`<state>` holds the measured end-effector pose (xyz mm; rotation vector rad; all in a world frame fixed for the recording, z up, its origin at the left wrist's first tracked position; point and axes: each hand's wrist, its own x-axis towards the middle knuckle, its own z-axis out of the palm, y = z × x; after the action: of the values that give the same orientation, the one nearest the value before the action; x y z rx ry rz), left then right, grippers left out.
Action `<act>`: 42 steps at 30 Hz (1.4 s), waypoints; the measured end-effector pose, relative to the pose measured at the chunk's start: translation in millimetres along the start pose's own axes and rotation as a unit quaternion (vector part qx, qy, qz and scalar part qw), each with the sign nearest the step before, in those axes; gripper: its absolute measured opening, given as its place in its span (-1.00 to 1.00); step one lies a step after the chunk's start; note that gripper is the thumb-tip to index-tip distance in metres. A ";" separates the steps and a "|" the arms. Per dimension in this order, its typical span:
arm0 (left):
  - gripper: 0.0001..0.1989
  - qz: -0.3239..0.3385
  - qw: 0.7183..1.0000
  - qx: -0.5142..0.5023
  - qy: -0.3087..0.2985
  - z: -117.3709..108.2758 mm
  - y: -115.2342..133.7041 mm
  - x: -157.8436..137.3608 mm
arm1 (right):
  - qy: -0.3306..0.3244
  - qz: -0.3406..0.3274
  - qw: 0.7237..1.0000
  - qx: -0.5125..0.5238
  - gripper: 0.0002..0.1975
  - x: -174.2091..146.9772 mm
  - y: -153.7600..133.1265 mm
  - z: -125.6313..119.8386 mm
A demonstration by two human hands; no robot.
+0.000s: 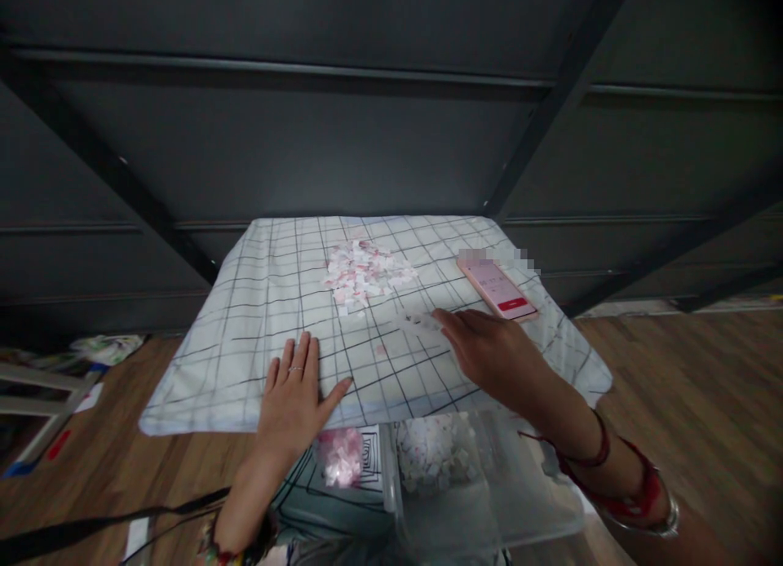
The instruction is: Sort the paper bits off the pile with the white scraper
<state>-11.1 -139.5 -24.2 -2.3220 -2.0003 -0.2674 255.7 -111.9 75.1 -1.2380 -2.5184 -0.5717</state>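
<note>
My left hand lies flat with its fingers spread on a white checked cloth near the front edge. My right hand is closed, its fingertips pinching a small translucent piece with dark marks, which looks like clear plastic and is blurred. Beyond both hands is a loose pile of small paper scraps, white with pink and red bits. To the right of the pile, close to my right hand, a phone in a pink case rests with its screen lit.
Below the table's front edge sits a clear plastic box with white paper scraps in its left part. Beside it is a pink, shiny plastic bag. A dark panelled wall stands behind the table. At left are a white frame and a black strap.
</note>
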 end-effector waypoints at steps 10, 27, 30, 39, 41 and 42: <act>-0.19 -0.032 0.997 -0.030 -0.068 -10.0 -13.3 -10.2 | -0.007 -0.023 0.999 0.043 -0.75 15.7 -23.0 -7.3; -0.21 -0.006 0.994 -0.038 -0.101 -11.0 -30.7 -13.0 | -0.026 -0.040 0.998 0.042 -0.75 10.6 -32.2 -12.8; -0.23 -0.052 0.993 -0.025 -0.107 -11.9 -42.8 -16.4 | -0.030 -0.063 0.995 0.067 -0.77 16.9 -42.2 -18.2; -0.21 -0.103 0.988 -0.029 -0.116 -14.7 -66.0 -27.6 | -0.114 -0.099 0.980 0.133 -0.82 32.6 -67.9 -33.3; -0.22 -0.103 0.989 -0.028 -0.103 -12.9 -69.3 -29.0 | -0.122 -0.113 0.975 0.147 -0.83 35.2 -71.7 -35.7; -0.22 -0.102 0.990 -0.027 -0.098 -12.6 -70.1 -29.3 | -0.123 -0.121 0.973 0.153 -0.83 36.2 -73.6 -36.6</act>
<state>-85.5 -159.4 -21.3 -2.2547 -2.3577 -0.1079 177.9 -144.7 105.7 -0.9456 -2.8488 -0.0698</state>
